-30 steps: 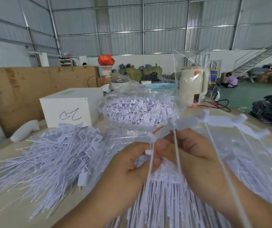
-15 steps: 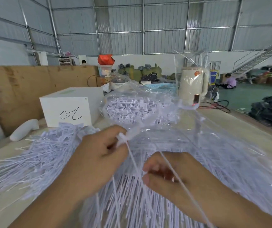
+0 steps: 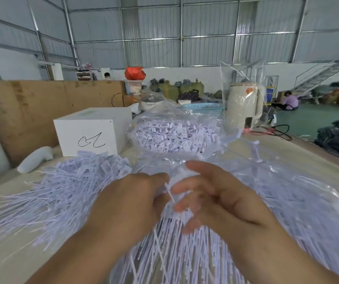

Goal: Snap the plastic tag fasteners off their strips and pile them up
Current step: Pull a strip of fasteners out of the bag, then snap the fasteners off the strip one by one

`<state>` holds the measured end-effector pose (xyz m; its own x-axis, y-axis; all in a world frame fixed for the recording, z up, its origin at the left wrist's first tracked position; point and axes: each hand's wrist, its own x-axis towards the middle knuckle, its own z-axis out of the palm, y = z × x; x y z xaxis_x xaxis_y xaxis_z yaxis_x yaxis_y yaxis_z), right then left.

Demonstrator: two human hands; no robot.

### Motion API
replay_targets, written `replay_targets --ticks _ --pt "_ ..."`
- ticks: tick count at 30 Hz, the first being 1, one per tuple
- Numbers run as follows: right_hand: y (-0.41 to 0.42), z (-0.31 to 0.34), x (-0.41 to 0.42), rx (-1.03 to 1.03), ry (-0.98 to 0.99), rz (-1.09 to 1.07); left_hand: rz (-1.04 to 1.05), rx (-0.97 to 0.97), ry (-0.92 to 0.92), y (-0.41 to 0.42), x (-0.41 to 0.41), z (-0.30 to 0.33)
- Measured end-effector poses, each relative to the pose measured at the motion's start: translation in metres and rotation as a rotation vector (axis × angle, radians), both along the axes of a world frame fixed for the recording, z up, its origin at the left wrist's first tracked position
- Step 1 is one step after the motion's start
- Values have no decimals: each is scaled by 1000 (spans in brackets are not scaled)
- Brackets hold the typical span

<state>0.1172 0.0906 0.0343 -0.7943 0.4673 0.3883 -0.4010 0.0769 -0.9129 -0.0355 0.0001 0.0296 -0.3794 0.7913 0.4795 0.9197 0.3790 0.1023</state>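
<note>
Leftmost, the pile (image 3: 66, 187) of loose fasteners fans over the table (image 3: 308, 158), tails pointing left and toward the viewer. Next, the left hand (image 3: 129, 203) curls its fingers at one fastener (image 3: 169, 194); whether it truly pinches it is hidden. That fastener runs down and slightly right, between both hands, so either can pull. Rightward, the right hand (image 3: 224, 203), blurred, fingers loosely spread, touches the strips (image 3: 176, 240) below; its grip is unclear.
</note>
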Motion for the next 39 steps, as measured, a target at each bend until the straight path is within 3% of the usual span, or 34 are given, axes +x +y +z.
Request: replay_targets --ticks 4,7,8,10,12,14,16,18,20,21,23,27,32,36,39 --pt "10 3 -9 -504 95 -138 13 20 66 0 3 0" --pt "18 8 -1 -513 93 -133 -61 35 95 1 6 1" --pt "19 7 1 -368 26 -143 -94 47 100 1 6 2" --pt "18 6 7 209 -109 -280 -150 64 113 0 6 4" --pt "20 4 13 735 -53 -489 -191 56 152 0 7 4" --pt "20 4 12 1051 -2 -583 -222 61 190 0 9 5" --pt "21 -4 6 1271 -118 -686 -237 90 206 1 9 5" --pt "22 -9 -1 1252 -353 -666 -271 107 230 1 10 5" --pt "22 -14 0 1213 -525 -488 -327 85 207 1 10 3" --pt "22 -13 0 1295 -570 -424 -354 77 170 2 10 1" --pt "24 -7 1 1445 -572 -353 -382 80 71 1 8 -2" --pt "31 1 3 1507 -461 -375 -386 168 -199 -2 1 1" --pt "36 -4 2 1224 -239 -365 -365 176 -235 -4 -3 0" --pt "39 -8 -2 1307 -377 -267 -466 166 -282 -2 1 -1" --pt "47 -9 -2 1229 -439 -236 -506 73 -546 -6 -6 -2"
